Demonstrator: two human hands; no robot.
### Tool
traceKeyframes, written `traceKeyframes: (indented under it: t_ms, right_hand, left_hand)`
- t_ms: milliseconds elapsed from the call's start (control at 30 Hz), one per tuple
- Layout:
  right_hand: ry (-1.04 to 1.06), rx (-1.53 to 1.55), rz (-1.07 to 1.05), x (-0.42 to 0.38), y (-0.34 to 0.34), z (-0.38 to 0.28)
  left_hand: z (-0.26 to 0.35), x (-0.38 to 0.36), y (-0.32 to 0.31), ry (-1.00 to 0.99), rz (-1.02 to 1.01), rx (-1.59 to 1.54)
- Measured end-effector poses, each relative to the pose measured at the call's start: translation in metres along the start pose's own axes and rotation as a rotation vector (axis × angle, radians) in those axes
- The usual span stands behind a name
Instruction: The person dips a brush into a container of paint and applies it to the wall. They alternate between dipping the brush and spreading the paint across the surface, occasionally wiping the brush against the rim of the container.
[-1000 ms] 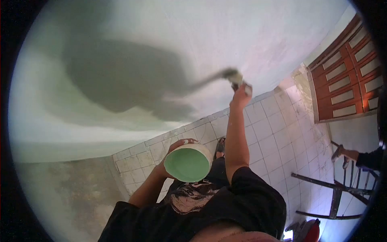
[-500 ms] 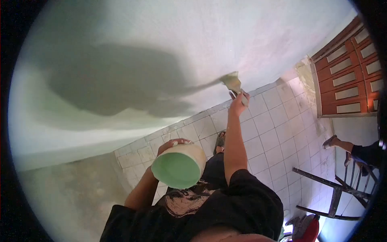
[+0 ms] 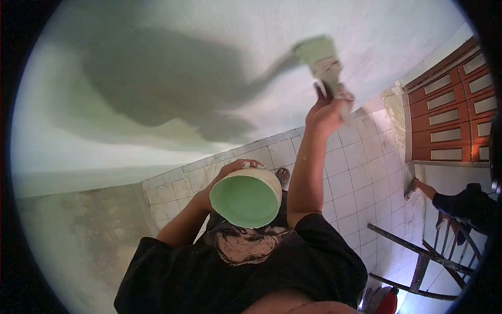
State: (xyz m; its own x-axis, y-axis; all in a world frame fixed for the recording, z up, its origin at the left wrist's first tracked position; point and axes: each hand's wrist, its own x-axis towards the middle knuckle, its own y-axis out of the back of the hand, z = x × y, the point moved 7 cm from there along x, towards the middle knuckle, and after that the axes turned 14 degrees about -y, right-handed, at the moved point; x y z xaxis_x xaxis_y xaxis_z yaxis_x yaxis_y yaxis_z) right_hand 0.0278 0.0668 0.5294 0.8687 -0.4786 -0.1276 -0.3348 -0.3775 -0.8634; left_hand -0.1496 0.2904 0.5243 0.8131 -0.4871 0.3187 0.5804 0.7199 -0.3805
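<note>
In my right hand (image 3: 330, 111) is a wide paintbrush (image 3: 320, 55), gripped by its handle with the fingers closed round it. Its bristles carry pale green paint and lie against the whitish wall (image 3: 209, 31). My left hand (image 3: 241, 166) holds a round paint bowl (image 3: 246, 199) in front of my body, fingers curled over its far side. Pale green paint coats the inside of the bowl, and its outer side is cream. White smears show on the left fingers.
White floor tiles (image 3: 340, 180) run along the wall's foot. A brown panelled door (image 3: 447, 112) stands at the right. Below it are a dark metal frame (image 3: 418, 272) and another person's dark-clothed leg (image 3: 460, 201). Bare grey floor (image 3: 89, 240) lies at the left.
My right hand has moved the paintbrush up the wall and slightly right. The bowl in my left hand has shifted a little right and up in view.
</note>
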Motion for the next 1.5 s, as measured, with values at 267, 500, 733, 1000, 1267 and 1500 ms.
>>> traceKeyframes:
  t_ms: [267,500,733,1000,1267,1500]
  right_hand:
    - [-0.337,-0.430,0.345,0.001,0.181,0.111]
    - [-0.060,-0.118,-0.070,-0.031,-0.065,-0.001]
    - [0.089,-0.128,-0.242,-0.036,-0.081,0.002]
    - [-0.219,-0.500,0.196,-0.009,0.207,0.153]
    - [-0.178,-0.192,0.190,-0.034,0.078,0.119]
    - [-0.062,-0.012,-0.066,-0.056,-0.011,0.051]
  left_hand:
    - [0.006,0.008,-0.005,-0.026,-0.067,0.106]
    - [0.056,0.000,-0.025,-0.229,-0.084,0.286]
    - [0.082,-0.034,-0.019,-0.183,-0.013,0.646]
    - [0.089,-0.095,-0.010,-0.104,-0.074,0.887]
    - [0.085,-0.115,-0.020,-0.236,0.143,0.460]
    - [0.084,-0.103,-0.015,-0.357,0.103,0.693]
